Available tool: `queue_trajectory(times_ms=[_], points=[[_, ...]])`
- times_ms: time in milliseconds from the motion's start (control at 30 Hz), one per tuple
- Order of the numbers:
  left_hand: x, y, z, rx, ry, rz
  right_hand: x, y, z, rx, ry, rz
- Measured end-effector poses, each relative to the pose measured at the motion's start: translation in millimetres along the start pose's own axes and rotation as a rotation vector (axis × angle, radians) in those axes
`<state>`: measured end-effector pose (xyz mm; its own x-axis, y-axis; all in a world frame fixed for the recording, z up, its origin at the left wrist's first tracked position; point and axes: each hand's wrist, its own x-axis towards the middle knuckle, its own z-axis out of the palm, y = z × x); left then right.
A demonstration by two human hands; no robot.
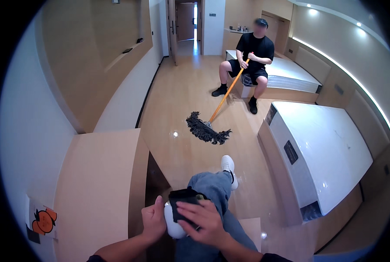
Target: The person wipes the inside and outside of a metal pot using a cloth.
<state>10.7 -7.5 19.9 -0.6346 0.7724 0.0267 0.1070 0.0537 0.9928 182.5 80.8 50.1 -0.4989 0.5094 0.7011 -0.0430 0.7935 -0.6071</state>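
- Lying over a black cloth-like piece (177, 200), the right hand (206, 222) is holding its fingers nearly straight and slightly apart, probably to press the piece against the white rounded object (173, 225) beneath. Whether it is also pinching an edge, I cannot tell.
- Curling its fingers, thumb raised, the left hand (154, 219) is sitting at the white object's left side, perhaps bracing it against the other hand's push; I cannot tell whether it is gripping.
- The white object is resting low in front of the person, over the jeans (212, 187), which are probably giving it a soft support within easy reach of both hands. Its exact kind is hidden.
- One leg is stretching forward, its white shoe (227, 166) showing on the floor (177, 96), likely steadying the seat.
- The wooden table (99, 179) is standing just to the left; an orange fruit picture (44, 220) is showing beside it.
- A co-worker (254, 46) is sitting on the far bed (293, 76), leaning a mop (229, 89) so that its dark head is spreading over the floor, apparently letting the floor carry its weight.
- The near mattress (321, 144) is lying bare at right.
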Motion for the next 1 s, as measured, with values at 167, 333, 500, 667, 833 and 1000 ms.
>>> queue_trajectory(times_ms=[167,333,500,667,833,1000], points=[[2,4,2,0.011,-0.005,-0.046,-2,19,1,-0.052,0.072,0.194],[1,-10,-1,-0.083,-0.104,-0.049,-7,-9,15,-0.088,0.009,0.048],[-7,-9,-9,-0.162,-0.408,-0.033,-3,-1,0,-0.174,0.042,0.156],[-2,-16,-18,-0.292,-0.504,-0.092,-5,-27,3,-0.176,-0.021,0.099],[-1,-4,-16,-0.184,-0.67,0.005,-11,-30,0,-0.195,-0.009,0.116],[1,-12,-8,-0.244,-0.531,-0.08,-2,-15,8,-0.205,0.059,0.125]])
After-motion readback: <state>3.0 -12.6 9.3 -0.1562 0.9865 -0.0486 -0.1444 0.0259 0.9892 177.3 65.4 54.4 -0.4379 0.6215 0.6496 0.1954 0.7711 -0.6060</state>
